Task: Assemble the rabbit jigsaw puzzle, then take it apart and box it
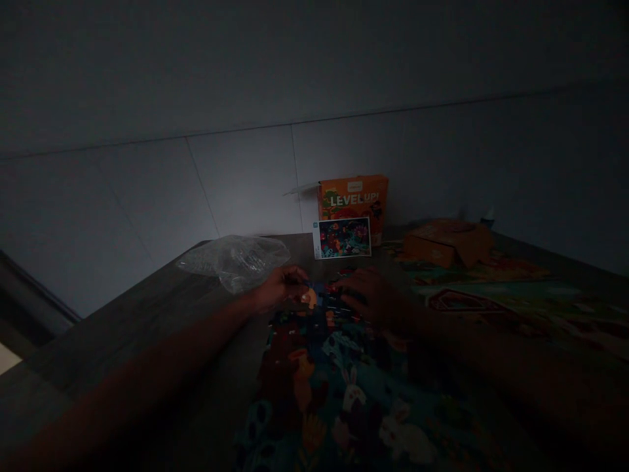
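A largely assembled jigsaw puzzle (pixel 354 387) with rabbits and plants on it lies in front of me, in dim light. At its far left edge, my left hand (pixel 281 288) has its fingers pinched on a puzzle piece (pixel 309 298) with an orange figure on dark blue. The piece is against the puzzle's far part; whether it is joined there I cannot make out. Over the far right part of the puzzle, my right hand (pixel 371 295) rests with its fingers spread, and I see nothing in its grasp. That hand and its forearm hide the puzzle's right side.
A crumpled clear plastic bag (pixel 236 259) lies at the back left of the table (pixel 122 354). A picture card (pixel 344 238) leans on an upright orange box (pixel 354 190) by the wall. To the right are an orange carton (pixel 447 242) and another colourful puzzle (pixel 521 305).
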The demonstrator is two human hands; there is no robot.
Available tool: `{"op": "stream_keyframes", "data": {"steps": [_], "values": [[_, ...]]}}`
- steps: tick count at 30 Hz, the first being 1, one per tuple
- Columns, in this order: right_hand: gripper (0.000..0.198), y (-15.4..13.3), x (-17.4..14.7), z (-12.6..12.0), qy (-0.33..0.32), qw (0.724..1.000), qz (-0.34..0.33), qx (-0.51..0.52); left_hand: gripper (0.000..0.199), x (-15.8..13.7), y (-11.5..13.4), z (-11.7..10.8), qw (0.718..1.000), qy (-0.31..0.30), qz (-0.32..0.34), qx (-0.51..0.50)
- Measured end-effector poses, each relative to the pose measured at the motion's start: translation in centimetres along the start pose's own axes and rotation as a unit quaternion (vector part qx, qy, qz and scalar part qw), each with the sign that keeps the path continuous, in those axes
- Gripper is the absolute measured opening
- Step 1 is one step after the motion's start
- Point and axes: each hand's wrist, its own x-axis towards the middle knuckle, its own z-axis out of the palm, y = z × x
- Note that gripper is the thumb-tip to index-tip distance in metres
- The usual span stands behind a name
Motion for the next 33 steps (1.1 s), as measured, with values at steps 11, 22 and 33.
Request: {"op": "stream_keyframes", "data": {"steps": [11,22,33], "values": [[0.023,0.3,0.0,0.2,-0.014,1.0,0.021,0.002,0.032,-0.1,-0.5,-0.9,0.998,0.011,0.037,0.053],[0.024,1.1,-0.2,0.9,0.011,1.0,-0.007,-0.008,0.036,0.0,-0.5,-0.9,0.994,-0.05,0.045,0.086],[0.024,0.9,-0.1,0.6,0.013,1.0,-0.011,-0.005,0.031,-0.1,-1.1,-0.6,0.991,-0.036,0.065,0.107]]}}
